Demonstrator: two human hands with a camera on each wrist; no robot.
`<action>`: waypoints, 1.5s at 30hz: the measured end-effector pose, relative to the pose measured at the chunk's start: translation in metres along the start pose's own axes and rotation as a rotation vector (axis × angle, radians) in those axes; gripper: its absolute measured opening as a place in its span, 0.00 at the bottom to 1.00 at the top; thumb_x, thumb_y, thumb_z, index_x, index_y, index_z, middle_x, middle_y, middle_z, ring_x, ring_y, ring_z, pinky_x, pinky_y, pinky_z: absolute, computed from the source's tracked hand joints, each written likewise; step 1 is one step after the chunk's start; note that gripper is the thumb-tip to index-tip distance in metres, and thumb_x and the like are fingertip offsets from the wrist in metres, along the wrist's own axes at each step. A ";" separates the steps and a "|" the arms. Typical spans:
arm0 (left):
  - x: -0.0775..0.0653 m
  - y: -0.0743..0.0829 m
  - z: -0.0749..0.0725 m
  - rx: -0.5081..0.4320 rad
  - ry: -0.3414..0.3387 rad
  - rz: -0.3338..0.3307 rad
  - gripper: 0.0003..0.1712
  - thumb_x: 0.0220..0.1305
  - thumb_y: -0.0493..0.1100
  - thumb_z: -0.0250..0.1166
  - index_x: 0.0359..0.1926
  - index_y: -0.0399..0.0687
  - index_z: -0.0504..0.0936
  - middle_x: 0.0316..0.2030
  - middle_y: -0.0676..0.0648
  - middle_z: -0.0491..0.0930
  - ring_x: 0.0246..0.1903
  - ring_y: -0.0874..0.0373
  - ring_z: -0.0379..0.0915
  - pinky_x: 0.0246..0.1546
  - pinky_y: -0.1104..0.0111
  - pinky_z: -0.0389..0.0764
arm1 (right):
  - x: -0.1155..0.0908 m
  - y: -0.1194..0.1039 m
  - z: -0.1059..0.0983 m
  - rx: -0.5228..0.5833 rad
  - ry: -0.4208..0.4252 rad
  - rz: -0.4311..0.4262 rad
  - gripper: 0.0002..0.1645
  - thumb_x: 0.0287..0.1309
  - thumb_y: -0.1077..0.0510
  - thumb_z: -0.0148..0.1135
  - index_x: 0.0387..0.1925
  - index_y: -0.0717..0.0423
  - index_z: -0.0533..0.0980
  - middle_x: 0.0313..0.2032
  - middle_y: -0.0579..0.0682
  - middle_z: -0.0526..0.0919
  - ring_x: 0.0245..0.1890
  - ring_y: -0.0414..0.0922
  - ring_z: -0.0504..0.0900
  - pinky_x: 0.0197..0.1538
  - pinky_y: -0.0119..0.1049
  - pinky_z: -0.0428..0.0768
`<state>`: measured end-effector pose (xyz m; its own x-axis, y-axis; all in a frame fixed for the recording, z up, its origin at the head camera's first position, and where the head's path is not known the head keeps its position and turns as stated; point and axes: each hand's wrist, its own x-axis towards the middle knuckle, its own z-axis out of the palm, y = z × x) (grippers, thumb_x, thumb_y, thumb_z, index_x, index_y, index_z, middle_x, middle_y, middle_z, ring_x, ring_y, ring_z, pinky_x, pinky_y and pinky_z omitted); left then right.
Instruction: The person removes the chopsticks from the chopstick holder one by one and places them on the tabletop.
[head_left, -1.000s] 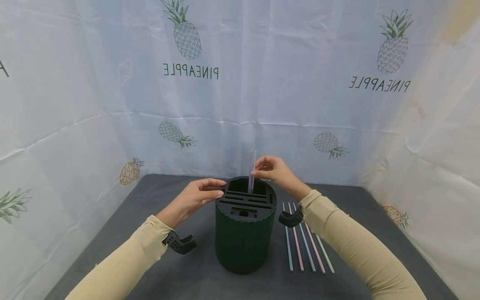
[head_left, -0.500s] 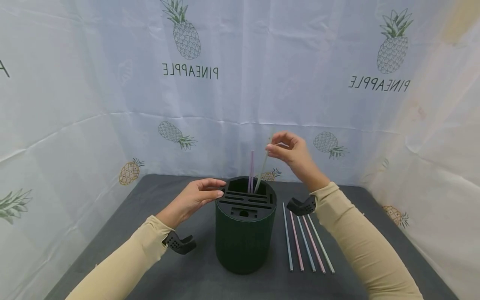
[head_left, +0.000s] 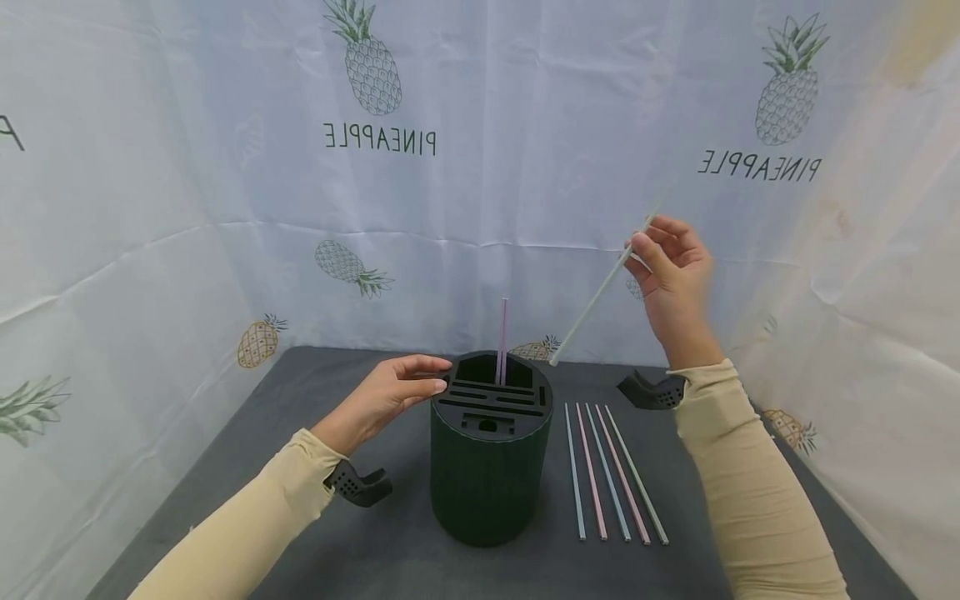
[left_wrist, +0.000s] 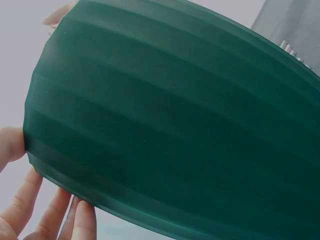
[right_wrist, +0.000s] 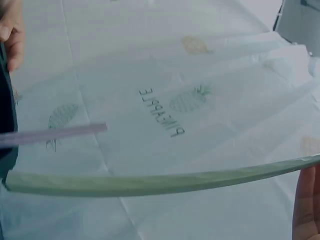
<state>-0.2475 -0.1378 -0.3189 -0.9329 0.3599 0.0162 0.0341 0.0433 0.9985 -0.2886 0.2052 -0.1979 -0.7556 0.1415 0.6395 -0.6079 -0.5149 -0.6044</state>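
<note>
The right hand (head_left: 675, 275) is raised, pinching a pale green stick (head_left: 592, 308) between thumb and fingers near its upper end. The stick is in the air, to the right of the dark green container (head_left: 486, 487) and apart from it in the head view. Its long axis slants: the lower end points down and left, towards the container, the upper end up and right, fading against the cloth (head_left: 480, 183). The left hand (head_left: 382, 396) holds nothing in a grip; its nearly straight thumb and fingers rest on the container's left rim and side.

The container stands upright on the grey bench (head_left: 337, 550). Its top has narrow slots, a recess with a round hole at the near side and a large opening at the far side. Lilac sticks (head_left: 504, 333), apparently two, stand almost vertical in that opening.

Right of the container, five sticks (head_left: 609, 475) lie side by side, blue, pink, blue, pink and pale green, pointing away from the person, far ends slightly left.
</note>
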 end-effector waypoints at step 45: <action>-0.001 0.000 0.001 0.000 0.001 0.004 0.29 0.61 0.42 0.68 0.62 0.40 0.74 0.64 0.43 0.68 0.61 0.53 0.68 0.68 0.55 0.67 | -0.107 0.079 -0.227 -1.164 -0.072 0.638 0.27 0.63 0.56 0.63 0.56 0.72 0.74 0.47 0.64 0.83 0.34 0.30 0.80 0.39 0.32 0.85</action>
<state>-0.2466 -0.1372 -0.3191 -0.9330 0.3592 0.0203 0.0380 0.0421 0.9984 -0.3111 0.3412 -0.4224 -0.9919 0.0840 0.0955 -0.0337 0.5503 -0.8343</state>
